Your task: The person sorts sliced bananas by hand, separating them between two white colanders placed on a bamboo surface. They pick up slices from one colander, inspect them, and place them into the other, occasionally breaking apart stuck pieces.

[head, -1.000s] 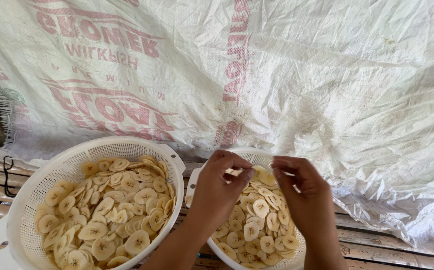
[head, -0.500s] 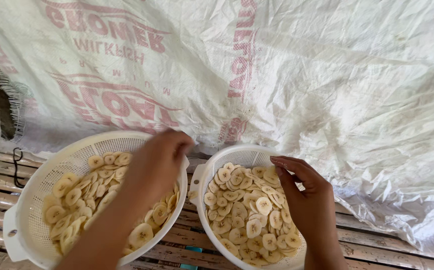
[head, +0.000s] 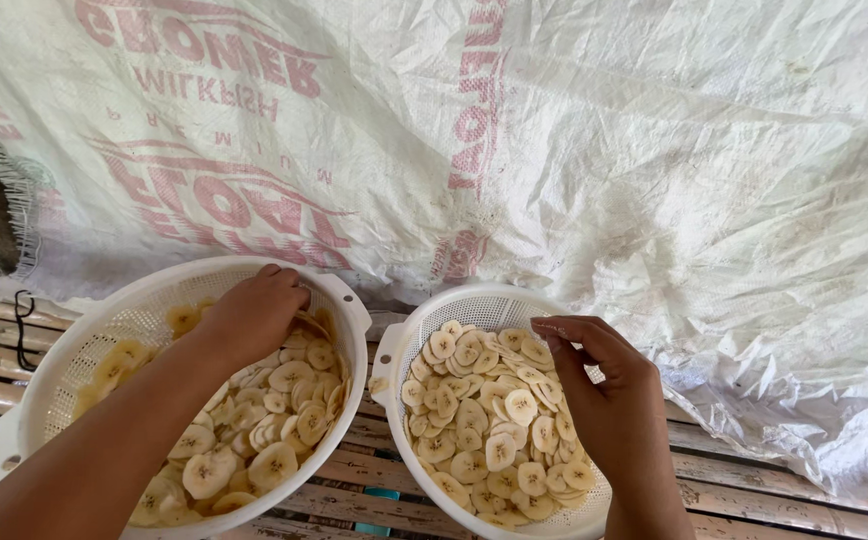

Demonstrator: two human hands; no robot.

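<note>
1. The left hand (head: 254, 315) reaches into the left colander (head: 64, 370), a large white perforated basin. It lies knuckles-up over the far side of the heap, close to the far rim, and the forearm crosses the basin from the near left.
2. Its grip is hidden under the back of the hand; the fingers curl down into the slices, but whether they have closed on any cannot be told from this view.
3. The right hand (head: 609, 400) is over the right colander (head: 394, 345), at its right side, with fingers bent and tips pointing left just above the heap. That grip looks loosely open, perhaps brushing a slice, with nothing clearly pinched.
4. The banana slices (head: 484, 430) fill both colanders: thin, pale yellow rounds piled loosely, overlapping at all angles.
5. Handling, as a judgement: each slice looks light, thin and somewhat limp, likely a little tacky on the cut face, and easy to bruise or tear. A light pinch by the edge with fingertips, or a shallow scoop under a few, would suit better than a squeeze.
6. The colanders stand side by side, nearly touching, on a slatted bamboo counter (head: 754, 505). A white woven sack sheet (head: 654, 180) with red print lies spread beyond them.
</note>
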